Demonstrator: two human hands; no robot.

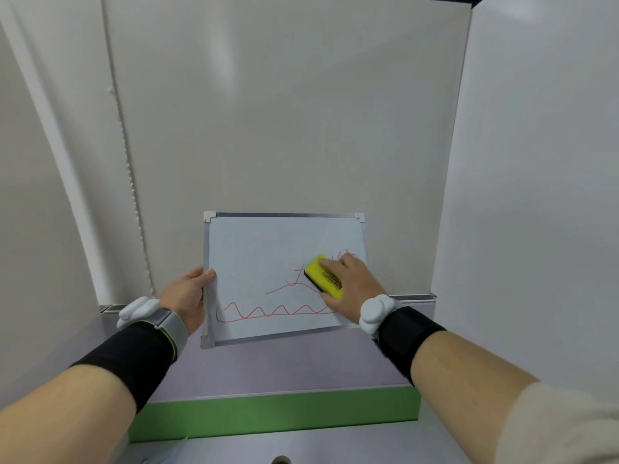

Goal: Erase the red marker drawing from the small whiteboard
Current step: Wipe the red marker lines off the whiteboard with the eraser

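Your left hand (187,293) grips the left edge of the small whiteboard (261,249) at frame centre. Your right hand (351,286) presses a yellow eraser (323,274), fingers closed around it, onto the red drawing (278,311); its label is unreadable.

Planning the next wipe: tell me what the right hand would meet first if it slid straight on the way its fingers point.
Likely the red line just left of the yellow eraser that the right hand presses on the whiteboard; the exact heading is uncertain.
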